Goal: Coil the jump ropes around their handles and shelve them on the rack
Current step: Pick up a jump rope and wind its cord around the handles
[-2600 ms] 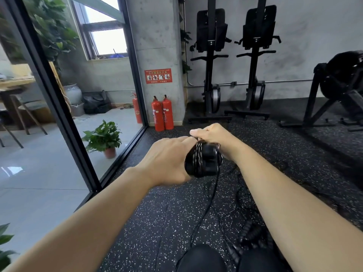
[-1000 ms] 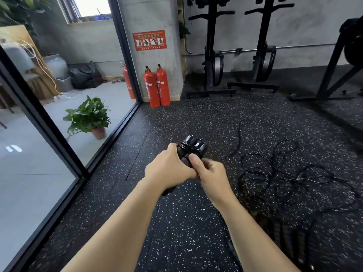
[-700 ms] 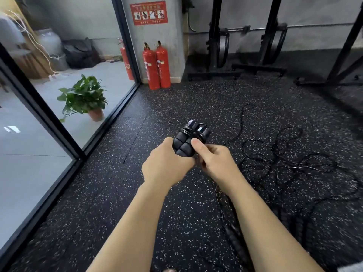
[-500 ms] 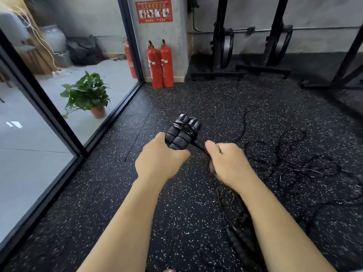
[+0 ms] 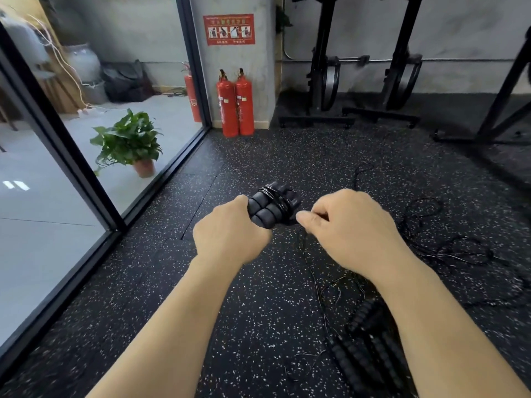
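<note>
Lying nearest the viewer, below and to the right of the held handles (image 5: 265, 209), a second set of ribbed black handles (image 5: 369, 338) is seen on the speckled floor (image 5: 253, 311), with thin cord straying around it. The held handles, paired side by side, are grasped at their lower ends by the left hand (image 5: 230, 234), whose fingers are curled round them, so that the upper ends, already bound by several turns of black cord (image 5: 276, 196), are left exposed. Just right of the held handles, the free run of that cord is pinched between thumb and forefinger of the right hand (image 5: 344, 225), and from there it drops toward the floor. For the winding to be done well, light tension should be kept on the pinched cord, each turn should be laid snug beside the last rather than across it, and slack should be fed through the fingers so that the loose tangle (image 5: 448, 248) further right of the held handles is not drawn in as a knot. Beyond the held handles, two red fire extinguishers (image 5: 235, 104) are stood against a pillar (image 5: 230, 60); no shelving rack can be made out with certainty
</note>
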Action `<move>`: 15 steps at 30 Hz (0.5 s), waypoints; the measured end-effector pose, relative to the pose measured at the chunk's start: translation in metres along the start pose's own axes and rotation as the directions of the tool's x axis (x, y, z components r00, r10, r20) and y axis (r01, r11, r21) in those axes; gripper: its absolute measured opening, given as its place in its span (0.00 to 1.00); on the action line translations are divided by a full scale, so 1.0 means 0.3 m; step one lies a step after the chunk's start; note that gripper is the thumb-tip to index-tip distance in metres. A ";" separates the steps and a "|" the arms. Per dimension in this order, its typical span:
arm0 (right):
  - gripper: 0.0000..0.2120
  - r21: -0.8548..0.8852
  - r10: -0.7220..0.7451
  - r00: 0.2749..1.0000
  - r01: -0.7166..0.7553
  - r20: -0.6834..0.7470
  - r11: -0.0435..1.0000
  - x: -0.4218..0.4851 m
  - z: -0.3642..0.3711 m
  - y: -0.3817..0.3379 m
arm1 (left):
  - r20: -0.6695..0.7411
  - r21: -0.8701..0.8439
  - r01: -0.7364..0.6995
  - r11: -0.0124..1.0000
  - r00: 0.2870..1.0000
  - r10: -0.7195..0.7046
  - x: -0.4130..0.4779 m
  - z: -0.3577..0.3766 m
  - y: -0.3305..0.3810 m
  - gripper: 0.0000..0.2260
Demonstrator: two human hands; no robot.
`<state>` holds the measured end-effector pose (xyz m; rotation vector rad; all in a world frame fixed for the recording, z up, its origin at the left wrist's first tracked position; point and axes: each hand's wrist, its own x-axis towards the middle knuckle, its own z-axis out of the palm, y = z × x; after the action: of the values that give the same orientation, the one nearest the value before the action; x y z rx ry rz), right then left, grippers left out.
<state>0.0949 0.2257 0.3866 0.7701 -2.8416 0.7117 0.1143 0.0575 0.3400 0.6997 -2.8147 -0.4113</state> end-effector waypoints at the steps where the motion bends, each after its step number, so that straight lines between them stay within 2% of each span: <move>1: 0.19 -0.014 -0.014 1.000 0.014 -0.026 1.000 0.001 -0.010 0.001 | -0.014 0.041 -0.042 0.998 0.999 0.042 -0.008 -0.002 0.009 0.10; 4: 0.23 -0.079 -0.073 0.994 0.066 -0.087 0.995 0.009 -0.017 0.014 | 0.012 0.193 -0.201 0.960 0.979 0.203 -0.041 0.000 0.044 0.11; 7: 0.27 -0.089 -0.118 0.986 0.108 -0.117 0.990 0.026 -0.010 0.048 | 0.070 0.284 -0.405 0.869 0.913 0.402 -0.074 -0.002 0.079 0.12; 9: 0.28 -0.055 -0.129 0.985 0.123 -0.119 0.991 0.034 -0.007 0.068 | 0.118 0.294 -0.497 0.816 0.866 0.485 -0.085 -0.016 0.096 0.14; 15: 0.28 0.031 -0.129 0.989 0.131 -0.076 0.991 0.038 0.010 0.098 | 0.236 0.193 -0.611 0.768 0.788 0.568 -0.086 -0.023 0.101 0.10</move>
<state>0.0703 0.2416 0.3743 0.9056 -2.6909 0.7568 0.1255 0.0940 0.3525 -0.2334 -3.0654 0.0241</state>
